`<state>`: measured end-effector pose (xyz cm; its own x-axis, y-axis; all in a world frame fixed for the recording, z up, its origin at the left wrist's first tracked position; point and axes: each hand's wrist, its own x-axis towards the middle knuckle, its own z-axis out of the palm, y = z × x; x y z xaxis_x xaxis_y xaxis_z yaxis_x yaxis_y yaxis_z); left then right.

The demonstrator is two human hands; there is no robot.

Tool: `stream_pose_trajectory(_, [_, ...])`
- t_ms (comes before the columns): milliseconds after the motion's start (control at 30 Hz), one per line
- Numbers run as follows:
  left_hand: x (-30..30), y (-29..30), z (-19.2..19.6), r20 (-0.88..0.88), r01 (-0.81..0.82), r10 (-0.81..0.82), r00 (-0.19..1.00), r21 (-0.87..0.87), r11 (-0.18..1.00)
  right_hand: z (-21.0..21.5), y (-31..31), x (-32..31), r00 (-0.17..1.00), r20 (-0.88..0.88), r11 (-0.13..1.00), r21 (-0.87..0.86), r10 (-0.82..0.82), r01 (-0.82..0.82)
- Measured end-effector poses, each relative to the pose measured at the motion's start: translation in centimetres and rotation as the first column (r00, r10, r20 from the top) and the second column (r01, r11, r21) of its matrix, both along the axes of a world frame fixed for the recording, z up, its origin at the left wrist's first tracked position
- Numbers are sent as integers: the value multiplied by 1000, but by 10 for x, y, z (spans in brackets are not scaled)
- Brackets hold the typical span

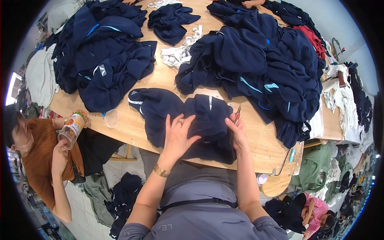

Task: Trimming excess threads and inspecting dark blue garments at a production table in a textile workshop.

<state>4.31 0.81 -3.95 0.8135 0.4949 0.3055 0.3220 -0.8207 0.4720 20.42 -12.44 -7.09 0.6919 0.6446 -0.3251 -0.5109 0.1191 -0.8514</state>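
Note:
A navy garment [160, 108] with white stripe patches lies folded over the near edge of the table in front of me. My left hand [179, 136] rests on the middle of it, fingers spread, with a ring on one finger and nothing held. At the garment's right edge, my right hand [238, 132] is closed round a small pair of snips [238, 113], their blades pointing away from me. Whether its fingers also touch the cloth, I cannot tell.
Navy garments are heaped on the wooden table [138, 123], one pile [108, 52] far left, a larger pile [260, 60] far right. White strips [176, 56] lie between. At left, a person [52, 156] holds a clear jar [73, 130]. Another person [314, 212] sits lower right.

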Motion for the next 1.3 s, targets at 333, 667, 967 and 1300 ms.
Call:
stream_pose_trajectory(333, [-6, 13, 16, -108, 1, -62, 992, -494, 870, 28, 19, -31, 421, 892, 944, -265, 163, 196])
stream_pose_trajectory(667, [-12, 15, 12, 171, 195, -97, 981, -785, 588, 41, 33, -60, 342, 867, 929, -308, 363, -205])
stream_pose_trajectory(967, [-10, 17, 13, 260, 268, -98, 960, -772, 576, 36, 28, -53, 861, 466, 963, 66, 203, -263])
stream_pose_trajectory(1300, [-10, 2, -12, 60, 50, -13, 998, -673, 738, -6, 9, -31, 717, 695, 979, -179, 59, 93])
